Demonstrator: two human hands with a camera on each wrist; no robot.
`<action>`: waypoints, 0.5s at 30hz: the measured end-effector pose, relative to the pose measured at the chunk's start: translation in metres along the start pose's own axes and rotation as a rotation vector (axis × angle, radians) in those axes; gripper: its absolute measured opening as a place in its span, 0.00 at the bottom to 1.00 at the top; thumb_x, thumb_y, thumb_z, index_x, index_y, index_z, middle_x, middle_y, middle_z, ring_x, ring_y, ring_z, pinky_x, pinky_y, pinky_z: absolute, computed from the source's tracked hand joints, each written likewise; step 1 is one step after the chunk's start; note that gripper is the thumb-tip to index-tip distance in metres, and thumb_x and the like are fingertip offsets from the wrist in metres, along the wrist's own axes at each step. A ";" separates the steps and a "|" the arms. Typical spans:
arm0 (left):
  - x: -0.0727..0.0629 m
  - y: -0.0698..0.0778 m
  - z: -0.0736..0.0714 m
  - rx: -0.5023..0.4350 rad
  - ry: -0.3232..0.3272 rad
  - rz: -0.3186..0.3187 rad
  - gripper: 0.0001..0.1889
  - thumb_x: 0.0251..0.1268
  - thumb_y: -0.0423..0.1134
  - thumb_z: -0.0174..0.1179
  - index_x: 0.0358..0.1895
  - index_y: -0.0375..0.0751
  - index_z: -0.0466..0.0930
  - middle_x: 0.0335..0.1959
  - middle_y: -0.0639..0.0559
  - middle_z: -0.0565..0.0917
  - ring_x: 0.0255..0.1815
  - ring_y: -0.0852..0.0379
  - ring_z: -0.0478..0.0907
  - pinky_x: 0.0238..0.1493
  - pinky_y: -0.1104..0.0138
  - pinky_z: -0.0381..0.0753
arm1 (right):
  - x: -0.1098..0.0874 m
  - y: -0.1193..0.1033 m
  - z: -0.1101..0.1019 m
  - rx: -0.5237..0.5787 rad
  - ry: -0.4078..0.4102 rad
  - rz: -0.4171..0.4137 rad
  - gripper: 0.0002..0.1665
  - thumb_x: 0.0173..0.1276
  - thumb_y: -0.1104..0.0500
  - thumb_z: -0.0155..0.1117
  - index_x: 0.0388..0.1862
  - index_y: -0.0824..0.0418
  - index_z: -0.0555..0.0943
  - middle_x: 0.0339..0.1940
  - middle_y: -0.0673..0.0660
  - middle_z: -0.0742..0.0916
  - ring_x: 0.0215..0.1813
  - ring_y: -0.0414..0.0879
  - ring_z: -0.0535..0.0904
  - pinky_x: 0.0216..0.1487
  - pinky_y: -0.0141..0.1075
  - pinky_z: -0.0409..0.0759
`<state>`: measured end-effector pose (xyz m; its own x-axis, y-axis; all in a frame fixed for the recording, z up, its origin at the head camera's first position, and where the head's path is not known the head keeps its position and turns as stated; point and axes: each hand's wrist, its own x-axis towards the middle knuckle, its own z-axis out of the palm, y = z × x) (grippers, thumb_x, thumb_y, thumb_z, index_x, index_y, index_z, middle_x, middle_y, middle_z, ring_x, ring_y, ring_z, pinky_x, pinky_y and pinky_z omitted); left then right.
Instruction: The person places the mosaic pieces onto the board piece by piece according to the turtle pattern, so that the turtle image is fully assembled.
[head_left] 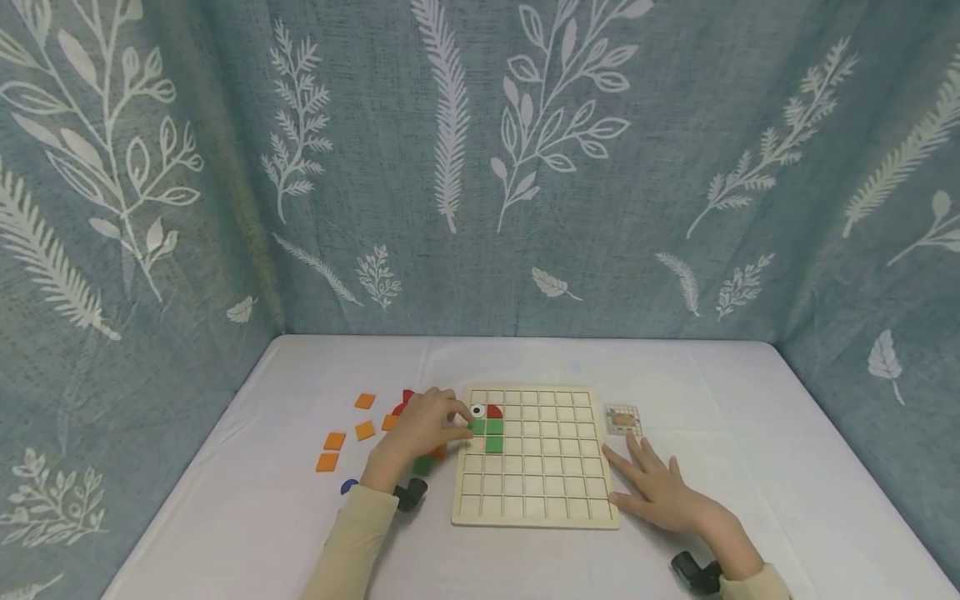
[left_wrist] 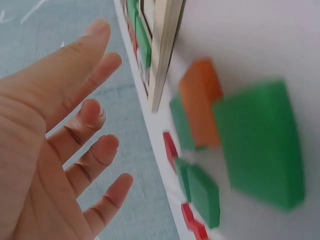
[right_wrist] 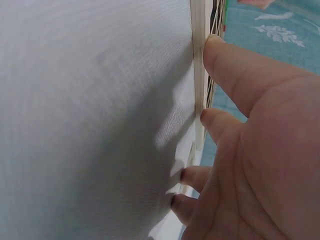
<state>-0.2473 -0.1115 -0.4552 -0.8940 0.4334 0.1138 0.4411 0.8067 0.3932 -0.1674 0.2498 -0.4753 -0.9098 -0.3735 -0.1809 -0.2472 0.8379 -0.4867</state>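
Observation:
A wooden grid board (head_left: pixel 555 484) lies flat on the table. Near its upper left corner sit a white tile with a black dot (head_left: pixel 477 411), a red rounded tile (head_left: pixel 495 412) and several green square tiles (head_left: pixel 494 445). My left hand (head_left: pixel 423 425) is at the board's left edge, thumb and index fingertips by the leftmost green tile; the left wrist view shows nothing between them, and its other fingers are loosely bent. With spread fingers, my right hand (head_left: pixel 663 492) rests at the board's right edge, its thumb (right_wrist: pixel 235 62) and index fingertip touching the rim.
Orange square tiles (head_left: pixel 327 462) lie scattered on the left of the white table (head_left: pixel 247 508). Green tiles (left_wrist: pixel 260 145), red pieces and a blue piece (head_left: pixel 348 486) lie around the left forearm, partly hidden. A small pattern card (head_left: pixel 623 419) lies right of the board. A patterned curtain (head_left: pixel 480 275) stands behind.

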 end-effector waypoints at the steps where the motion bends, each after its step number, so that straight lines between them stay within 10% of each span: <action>1: -0.001 -0.002 -0.001 -0.002 0.007 -0.011 0.10 0.51 0.49 0.67 0.37 0.54 0.85 0.25 0.62 0.72 0.30 0.60 0.63 0.37 0.63 0.60 | 0.000 0.000 0.000 -0.001 0.000 0.000 0.41 0.65 0.38 0.51 0.73 0.52 0.57 0.73 0.71 0.49 0.72 0.70 0.36 0.58 0.71 0.30; 15: -0.009 -0.033 -0.019 -0.020 0.080 -0.051 0.11 0.54 0.46 0.65 0.41 0.50 0.84 0.28 0.56 0.75 0.33 0.57 0.66 0.42 0.55 0.64 | 0.000 0.004 0.000 0.030 -0.018 -0.002 0.41 0.66 0.39 0.51 0.73 0.53 0.55 0.73 0.70 0.46 0.72 0.70 0.34 0.58 0.71 0.28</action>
<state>-0.2551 -0.1501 -0.4517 -0.9192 0.3574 0.1652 0.3935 0.8184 0.4188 -0.1684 0.2527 -0.4771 -0.9031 -0.3824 -0.1955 -0.2384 0.8249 -0.5125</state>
